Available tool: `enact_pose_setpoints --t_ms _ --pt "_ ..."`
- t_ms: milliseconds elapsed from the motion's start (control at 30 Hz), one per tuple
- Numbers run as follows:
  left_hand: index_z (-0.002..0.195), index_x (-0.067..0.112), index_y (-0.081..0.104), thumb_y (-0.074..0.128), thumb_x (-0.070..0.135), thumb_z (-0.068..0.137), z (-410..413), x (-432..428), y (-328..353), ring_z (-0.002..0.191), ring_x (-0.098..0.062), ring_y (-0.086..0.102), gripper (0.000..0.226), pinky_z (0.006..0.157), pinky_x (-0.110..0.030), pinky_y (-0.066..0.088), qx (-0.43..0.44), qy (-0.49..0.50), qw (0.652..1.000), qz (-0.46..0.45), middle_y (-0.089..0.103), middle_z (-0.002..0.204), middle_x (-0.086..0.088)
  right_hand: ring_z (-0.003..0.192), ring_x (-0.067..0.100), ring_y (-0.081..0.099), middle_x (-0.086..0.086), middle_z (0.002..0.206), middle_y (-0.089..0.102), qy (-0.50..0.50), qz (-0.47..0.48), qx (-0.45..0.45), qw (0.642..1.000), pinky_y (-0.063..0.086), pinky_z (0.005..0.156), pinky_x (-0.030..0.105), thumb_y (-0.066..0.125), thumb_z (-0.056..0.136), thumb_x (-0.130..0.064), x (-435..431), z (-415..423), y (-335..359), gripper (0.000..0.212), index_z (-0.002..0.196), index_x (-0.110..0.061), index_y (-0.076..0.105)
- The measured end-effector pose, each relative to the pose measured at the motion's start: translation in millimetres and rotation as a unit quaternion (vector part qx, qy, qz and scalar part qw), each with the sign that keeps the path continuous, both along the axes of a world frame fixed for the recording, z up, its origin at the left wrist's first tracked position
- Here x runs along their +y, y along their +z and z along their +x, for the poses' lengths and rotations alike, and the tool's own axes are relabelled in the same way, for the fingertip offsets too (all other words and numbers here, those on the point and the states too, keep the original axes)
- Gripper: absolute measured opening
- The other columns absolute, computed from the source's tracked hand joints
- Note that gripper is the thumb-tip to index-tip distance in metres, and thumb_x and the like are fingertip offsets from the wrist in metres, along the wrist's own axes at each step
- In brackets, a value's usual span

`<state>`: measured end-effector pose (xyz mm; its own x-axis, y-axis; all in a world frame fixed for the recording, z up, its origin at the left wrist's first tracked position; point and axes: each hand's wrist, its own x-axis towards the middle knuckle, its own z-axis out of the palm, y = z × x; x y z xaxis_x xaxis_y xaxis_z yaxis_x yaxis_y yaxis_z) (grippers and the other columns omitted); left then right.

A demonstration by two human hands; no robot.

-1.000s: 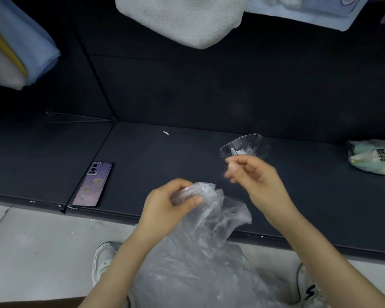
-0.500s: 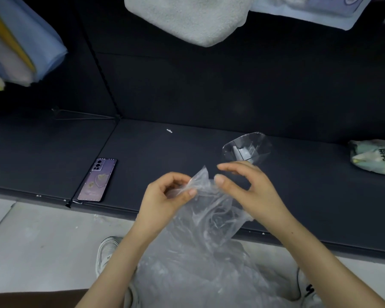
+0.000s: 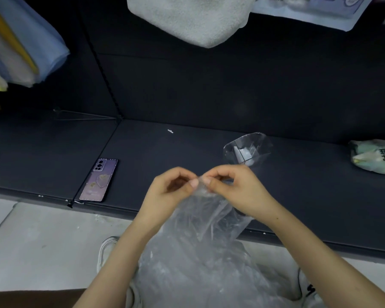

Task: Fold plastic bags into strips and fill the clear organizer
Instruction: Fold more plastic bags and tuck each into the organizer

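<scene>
A clear plastic bag hangs from its top edge, pinched between my left hand and my right hand, whose fingertips nearly meet above the front of the black shelf. Below it a heap of more clear plastic bags lies over my lap. The clear organizer stands on the shelf just behind my right hand, with a small white folded piece inside it.
A purple phone lies face down near the shelf's front edge at the left. A pale green printed bag sits at the far right. A white towel hangs above; folded cloths are at upper left. White shoes show on the floor.
My right hand has come down from near the organizer to the bag's top edge. Both hands now pinch that edge together and have lifted it a little.
</scene>
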<state>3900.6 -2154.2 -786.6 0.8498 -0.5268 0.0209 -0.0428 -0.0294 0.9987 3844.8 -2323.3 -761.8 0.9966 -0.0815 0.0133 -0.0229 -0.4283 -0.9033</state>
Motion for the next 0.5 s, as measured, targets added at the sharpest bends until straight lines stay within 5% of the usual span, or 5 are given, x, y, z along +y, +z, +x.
enact_pose_setpoints --t_ms 100,267,500 --pt "0.079 0.013 0.066 0.063 0.012 0.091 0 -9 -8 0.067 0.000 0.056 0.012 0.065 -0.014 0.044 -0.002 0.075 0.997 -0.007 0.063 0.069 0.012 0.096 0.002 0.064 -0.009 0.092 0.072 -0.029 0.059 -0.015 0.998 0.045 0.091 0.020 0.065 0.091 -0.021 -9 -14 -9 0.019 0.109 -0.026 0.067" --pt "0.084 0.017 0.061 0.053 0.016 0.097 8 -16 -16 0.069 0.001 0.052 0.016 0.067 -0.012 0.043 -0.033 0.144 0.989 -0.015 0.059 0.071 0.014 0.128 0.006 0.039 -0.035 0.121 0.050 -0.025 -0.040 0.026 0.999 0.031 0.107 0.029 0.066 0.063 -0.064 -38 -24 -44 0.051 0.113 -0.054 0.056" --pt "0.085 0.020 0.053 0.045 0.019 0.102 44 -20 -34 0.064 -0.001 0.042 0.018 0.067 -0.012 0.039 -0.021 0.251 0.968 -0.025 0.046 0.067 0.017 0.116 0.001 0.049 -0.026 0.108 0.061 -0.036 -0.040 0.020 0.998 0.031 0.109 0.042 0.078 0.072 -0.043 -53 11 -84 0.049 0.114 -0.049 0.055"
